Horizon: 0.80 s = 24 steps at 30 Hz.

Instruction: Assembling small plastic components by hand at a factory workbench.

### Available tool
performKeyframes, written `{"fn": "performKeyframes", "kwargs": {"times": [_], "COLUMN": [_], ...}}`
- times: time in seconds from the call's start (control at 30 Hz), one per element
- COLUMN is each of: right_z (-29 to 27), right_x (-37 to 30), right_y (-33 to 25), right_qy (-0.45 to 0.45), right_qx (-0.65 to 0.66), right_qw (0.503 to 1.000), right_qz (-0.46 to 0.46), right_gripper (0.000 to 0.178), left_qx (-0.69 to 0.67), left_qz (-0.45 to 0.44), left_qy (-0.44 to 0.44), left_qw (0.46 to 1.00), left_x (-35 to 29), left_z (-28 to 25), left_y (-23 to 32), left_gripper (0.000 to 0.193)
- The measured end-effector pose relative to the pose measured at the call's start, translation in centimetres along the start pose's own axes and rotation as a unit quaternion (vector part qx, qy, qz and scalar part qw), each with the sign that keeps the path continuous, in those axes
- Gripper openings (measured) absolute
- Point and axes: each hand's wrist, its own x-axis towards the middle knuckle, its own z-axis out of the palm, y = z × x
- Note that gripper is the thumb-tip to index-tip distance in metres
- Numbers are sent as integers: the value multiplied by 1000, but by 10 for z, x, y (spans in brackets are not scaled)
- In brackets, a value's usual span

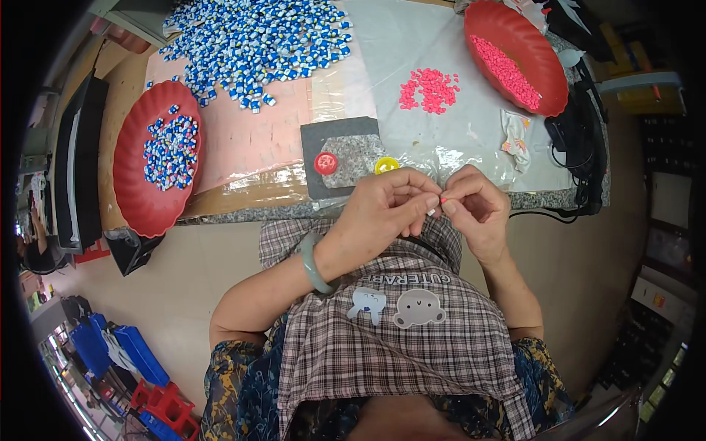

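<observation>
Just over the table's front edge, my two hands meet at the fingertips. My left hand point(379, 209), with a pale green bangle on its wrist, is closed on a small piece; only a white bit point(431, 212) of it shows. Between the thumb and finger of my right hand point(483, 211) is a tiny pink piece point(444, 200), held against the left fingertips. Beyond my left hand lies a dark grey pad point(316, 132) with a speckled patch, bearing a red round cap point(326, 163) and a yellow round cap point(387, 165), the latter close to my knuckles.
A large heap of small blue-and-white pieces point(257, 48) covers the far left. More fill part of a red scalloped bowl point(131, 173) at left. Loose pink pieces point(430, 91) lie right of centre, near another red bowl point(507, 26). A crumpled wrapper point(516, 140) and black cables sit at right.
</observation>
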Motion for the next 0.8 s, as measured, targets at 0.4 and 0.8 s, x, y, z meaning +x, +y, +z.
{"fn": "performKeyframes", "kwargs": {"times": [0.4, 0.8], "right_z": [2, 1], "right_x": [-8, -16], "right_y": [5, -4], "right_qy": [35, -1], "right_qx": [-386, -405], "right_qw": [892, 903], "right_qz": [-233, -147], "right_gripper": [20, 13], "left_qx": [-14, 61], "left_qz": [-32, -11], "left_qy": [40, -4], "left_qw": [999, 998], "left_x": [-3, 2], "left_z": [1, -2], "left_y": [-21, -32], "left_gripper": [17, 11]}}
